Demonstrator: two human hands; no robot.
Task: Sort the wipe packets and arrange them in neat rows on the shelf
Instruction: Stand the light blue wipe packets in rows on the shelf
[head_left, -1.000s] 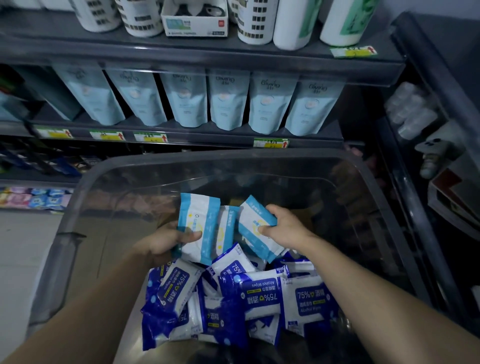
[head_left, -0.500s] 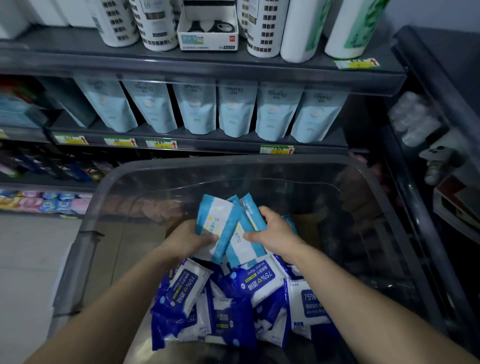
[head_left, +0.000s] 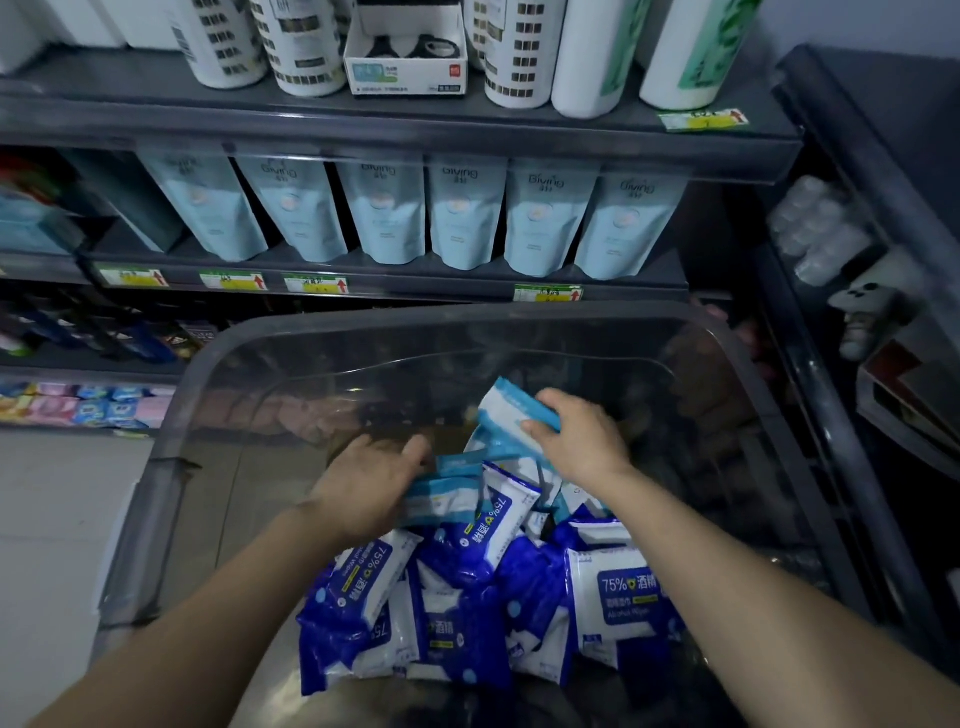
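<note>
your left hand (head_left: 371, 488) lies low in the clear plastic bin (head_left: 457, 314), fingers fairly straight and close, tips against a few pale blue packets (head_left: 441, 496); whether they pinch one cannot be told. just below those fingertips sits the heap of dark blue alcohol wipe packets (head_left: 467, 582): glossy film, flat pillow shapes with crimped ends. your right hand (head_left: 584, 441) pinches one pale blue and white packet (head_left: 504, 415), thumb on its face, fingers curled over its top edge. these look light, soft and slippery, likely to bend and slide, so take them across the flat middle, not the seams. the shelf (head_left: 426, 283) waits beyond your fingertips.
</note>
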